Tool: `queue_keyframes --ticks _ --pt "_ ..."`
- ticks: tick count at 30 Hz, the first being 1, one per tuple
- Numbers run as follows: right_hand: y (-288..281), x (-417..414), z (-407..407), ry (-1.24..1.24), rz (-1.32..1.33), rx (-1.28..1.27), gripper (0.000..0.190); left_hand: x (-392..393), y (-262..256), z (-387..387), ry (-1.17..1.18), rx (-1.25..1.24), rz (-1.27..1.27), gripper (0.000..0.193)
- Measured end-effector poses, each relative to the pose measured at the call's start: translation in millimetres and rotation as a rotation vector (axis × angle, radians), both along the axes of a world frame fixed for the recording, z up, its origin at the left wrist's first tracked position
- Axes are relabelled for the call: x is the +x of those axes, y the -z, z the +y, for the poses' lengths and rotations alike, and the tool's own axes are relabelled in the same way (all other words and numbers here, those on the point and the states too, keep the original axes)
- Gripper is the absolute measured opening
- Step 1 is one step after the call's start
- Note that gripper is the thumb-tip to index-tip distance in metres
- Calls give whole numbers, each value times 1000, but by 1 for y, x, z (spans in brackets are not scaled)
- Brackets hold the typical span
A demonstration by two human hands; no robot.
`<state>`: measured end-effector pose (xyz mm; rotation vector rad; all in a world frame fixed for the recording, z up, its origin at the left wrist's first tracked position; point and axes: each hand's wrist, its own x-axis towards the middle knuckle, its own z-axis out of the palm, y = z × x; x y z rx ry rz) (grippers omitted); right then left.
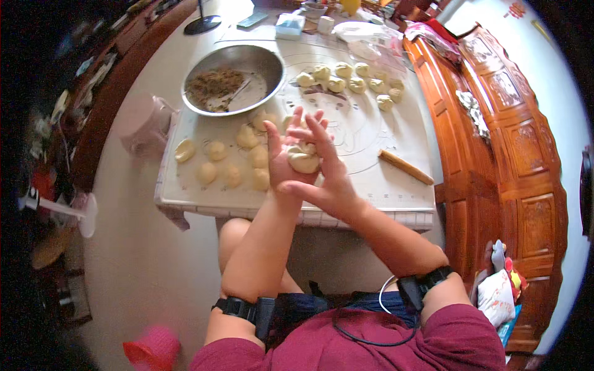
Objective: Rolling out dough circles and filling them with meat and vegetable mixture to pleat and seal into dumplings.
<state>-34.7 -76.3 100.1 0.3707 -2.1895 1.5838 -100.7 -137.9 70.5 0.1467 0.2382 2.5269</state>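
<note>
A pleated dough bun (303,159) rests in the palm of my left hand (282,169), which is turned up above the table's near half. The right side of the bun is bordered by my right hand (333,182), its fingers spread and reaching across my left fingers. My right thumb lies near the base of my left palm. Left of my hands, several pieces of dough (216,150) sit on the white printed mat (320,202). Behind them stands a wide steel bowl (267,88) with brown filling (216,86) and a utensil (236,88) inside.
Several pleated buns (343,69) stand at the mat's back right. A wooden rolling pin (405,167) lies at the right edge. Plastic bags (366,35) and a clear box (290,27) are at the back. A pink bin (146,125) is left, carved wooden furniture (515,139) right.
</note>
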Motion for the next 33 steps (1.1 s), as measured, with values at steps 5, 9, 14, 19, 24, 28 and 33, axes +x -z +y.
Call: queue_keyframes --ticks 5,9,14,19,24,28,33 --pt "4 -17 -3 122 -91 -173 80 7 11 10 103 -52 13 79" --pt "20 -20 45 44 143 254 74 6 8 9 369 117 42 81" --pt "-4 -1 48 -138 -35 197 67 11 18 13 415 103 40 88" --pt "19 -1 45 31 -139 107 79 5 40 28 349 -5 81 74" --pt "31 -5 68 16 -29 -158 80 21 27 47 374 -136 108 63" --pt "27 -1 80 126 26 150 81 15 32 38 308 -39 -100 63" --pt "44 4 52 328 -99 -105 73 12 39 46 196 -107 3 57"
